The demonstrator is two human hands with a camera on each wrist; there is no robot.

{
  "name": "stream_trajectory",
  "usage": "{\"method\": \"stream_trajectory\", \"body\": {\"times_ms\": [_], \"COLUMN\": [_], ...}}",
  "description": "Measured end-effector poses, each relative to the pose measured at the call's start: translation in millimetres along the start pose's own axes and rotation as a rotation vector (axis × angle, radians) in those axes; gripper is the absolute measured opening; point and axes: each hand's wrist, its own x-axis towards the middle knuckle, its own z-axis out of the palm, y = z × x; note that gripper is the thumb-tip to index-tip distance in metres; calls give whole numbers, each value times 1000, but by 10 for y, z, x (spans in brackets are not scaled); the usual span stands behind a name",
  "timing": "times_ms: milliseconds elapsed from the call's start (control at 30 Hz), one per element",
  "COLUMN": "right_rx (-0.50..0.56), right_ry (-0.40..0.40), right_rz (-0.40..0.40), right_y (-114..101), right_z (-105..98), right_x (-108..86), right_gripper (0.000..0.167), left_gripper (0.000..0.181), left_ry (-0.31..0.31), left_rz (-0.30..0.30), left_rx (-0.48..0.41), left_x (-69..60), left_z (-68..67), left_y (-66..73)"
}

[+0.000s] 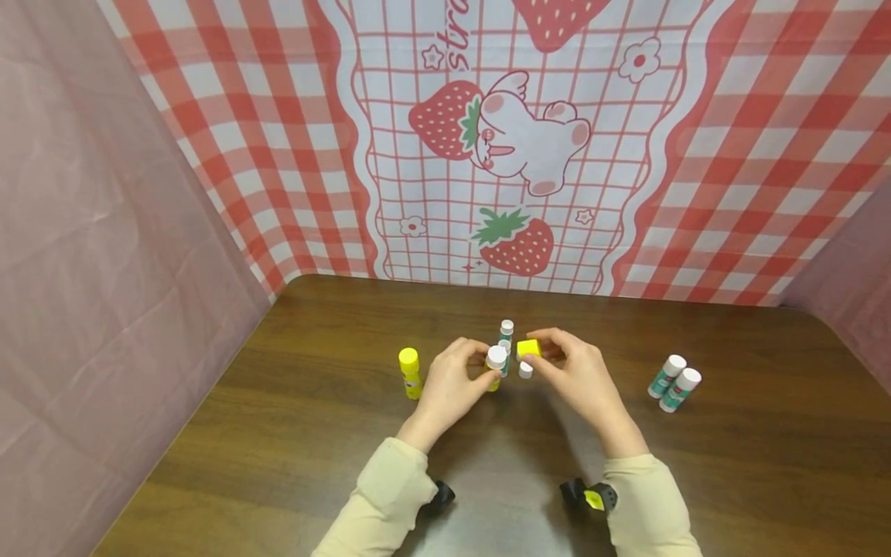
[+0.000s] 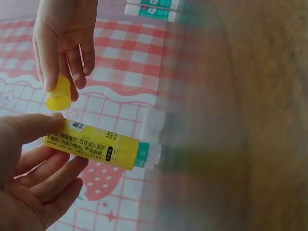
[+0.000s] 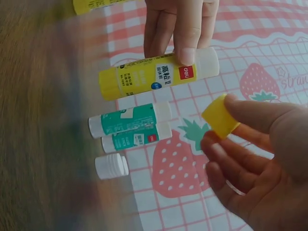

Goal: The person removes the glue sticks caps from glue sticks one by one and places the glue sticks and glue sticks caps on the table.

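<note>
My left hand [image 1: 451, 383] grips a yellow glue stick [image 2: 96, 147] between thumb and fingers. Its cap is off, and a whitish top [image 3: 208, 61] shows in the right wrist view. My right hand [image 1: 579, 375] pinches the yellow cap [image 3: 221, 117], held a little apart from the stick. Just beyond the hands, two green glue sticks [image 3: 130, 119] stand close together, partly hidden in the head view. White caps [image 3: 110, 166] sit beside them on the table, near my right hand.
Another yellow glue stick [image 1: 410, 373] stands left of my left hand. Two green glue sticks with white caps [image 1: 674, 383] stand side by side at the right. The brown table [image 1: 334, 456] ends at a checked strawberry cloth [image 1: 515, 240] hanging behind.
</note>
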Motion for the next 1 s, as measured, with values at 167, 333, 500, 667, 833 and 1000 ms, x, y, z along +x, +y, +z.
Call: {"method": "stream_trajectory", "body": {"times_ms": [167, 333, 500, 667, 833, 1000], "right_rx": [-76, -96, -127, -159, -193, -200], "right_ry": [-63, -131, -183, -211, -228, -222], "right_rz": [48, 149, 209, 237, 247, 246], "right_y": [49, 112, 158, 167, 180, 197], "right_z": [14, 66, 112, 147, 184, 217], "right_x": [1, 3, -4, -13, -24, -26], "right_gripper": [30, 33, 32, 31, 30, 29], "left_gripper": [27, 27, 27, 27, 27, 27], "left_ry": [-16, -12, -8, -11, -6, -3], "left_rz": [-70, -99, -98, -110, -114, -117], "left_rx": [-51, -33, -24, -29, -31, -25], "left_x": [-10, -17, -18, -21, -30, -35], "left_z": [64, 98, 144, 171, 185, 194], "left_y": [-26, -34, -55, -57, -55, -63]}}
